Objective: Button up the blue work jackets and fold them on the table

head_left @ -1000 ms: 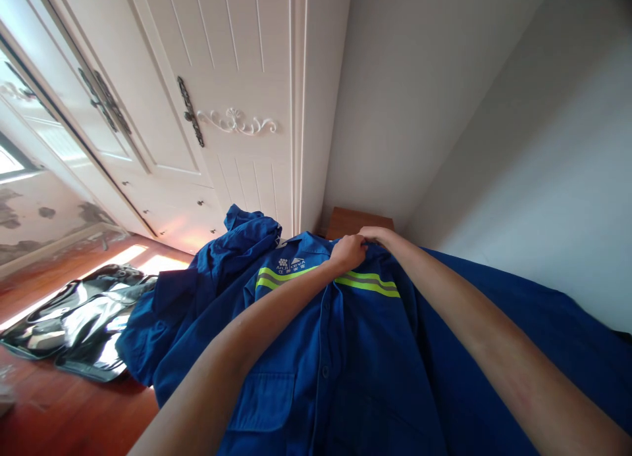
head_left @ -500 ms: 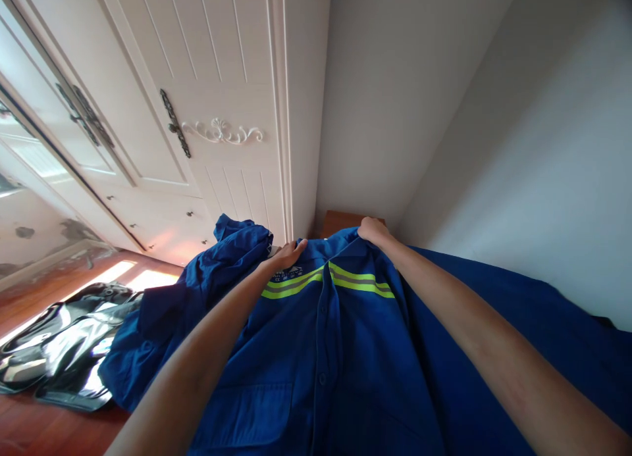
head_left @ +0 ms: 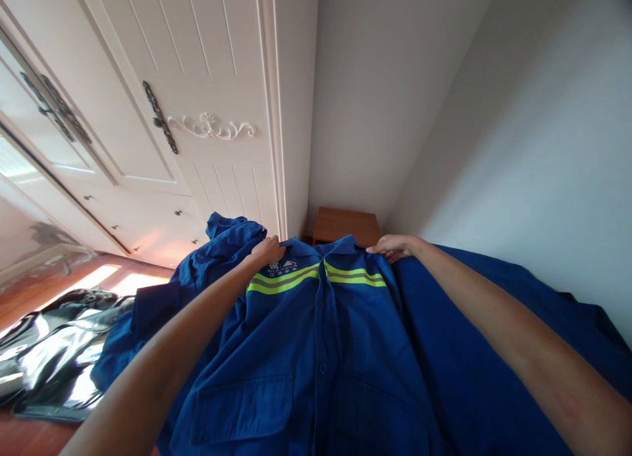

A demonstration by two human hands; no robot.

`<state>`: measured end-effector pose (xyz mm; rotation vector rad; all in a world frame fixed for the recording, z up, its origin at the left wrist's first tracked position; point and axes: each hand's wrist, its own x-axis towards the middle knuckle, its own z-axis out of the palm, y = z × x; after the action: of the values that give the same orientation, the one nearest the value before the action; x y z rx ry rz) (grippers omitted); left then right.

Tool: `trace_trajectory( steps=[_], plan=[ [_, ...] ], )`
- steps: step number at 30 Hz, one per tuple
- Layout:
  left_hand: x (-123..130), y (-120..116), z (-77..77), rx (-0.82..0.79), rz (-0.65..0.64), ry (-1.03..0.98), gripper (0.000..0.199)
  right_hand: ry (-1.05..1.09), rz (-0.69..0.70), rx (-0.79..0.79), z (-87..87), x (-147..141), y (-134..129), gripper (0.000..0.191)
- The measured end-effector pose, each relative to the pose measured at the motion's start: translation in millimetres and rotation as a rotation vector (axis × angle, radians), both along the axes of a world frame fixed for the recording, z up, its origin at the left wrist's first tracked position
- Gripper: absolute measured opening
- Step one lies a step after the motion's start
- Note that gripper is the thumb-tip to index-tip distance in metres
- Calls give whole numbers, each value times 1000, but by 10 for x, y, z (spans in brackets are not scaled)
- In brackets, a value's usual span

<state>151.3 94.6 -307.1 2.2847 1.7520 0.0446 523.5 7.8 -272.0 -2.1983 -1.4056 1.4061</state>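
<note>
A blue work jacket [head_left: 316, 351] with yellow-and-grey reflective stripes across the chest lies spread out, front side up, its collar at the far end. My left hand [head_left: 269, 249] is closed on the shoulder to the left of the collar, just above a white printed logo. On the other side, my right hand [head_left: 392, 247] pinches the opposite shoulder near the collar. Buttons run down the middle placket, and a flap pocket [head_left: 241, 410] shows at the lower left. Bunched blue cloth [head_left: 217, 252] lies beyond my left forearm.
More dark blue cloth [head_left: 469, 298] stretches to the right along the wall [head_left: 543, 179]. Past the collar stands a brown wooden piece of furniture [head_left: 345, 224]. A white wardrobe [head_left: 212, 61] rises on the left. A black-and-clear bag [head_left: 59, 351] sits on the reddish floor [head_left: 44, 436].
Both hands have shifted outward from the collar to the shoulders. The collar now lies open and the logo shows more fully. The view has turned slightly right.
</note>
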Motion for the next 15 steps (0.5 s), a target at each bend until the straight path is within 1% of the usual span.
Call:
trace_trajectory(
  steps=[1,3,5,7,8,11,13,14,15],
  plan=[
    [-23,-4,46,-15,-1,17,56,37,32,-65,17,8,-75,48],
    [-61,-12,138,-53,-1,45,59,72,46,-156,23,-24,-225,46],
    [-99,-26,234,-98,-1,70,57,15,42,-143,12,-90,-359,39],
    [-158,-56,336,-153,6,75,55,-22,-8,-71,6,-152,-474,31],
    [-200,-82,387,-197,24,62,56,0,-47,-24,8,-173,-528,28],
    [-385,-207,521,-370,99,10,56,195,-218,145,16,-196,-709,22],
    [-547,-322,582,-466,116,-42,52,311,-353,248,3,-193,-863,21],
    [-633,-384,603,-504,117,-93,51,349,-400,273,-11,-191,-949,22],
    [-719,-447,618,-552,125,-164,52,375,-415,272,-27,-190,-1039,22]
  ],
)
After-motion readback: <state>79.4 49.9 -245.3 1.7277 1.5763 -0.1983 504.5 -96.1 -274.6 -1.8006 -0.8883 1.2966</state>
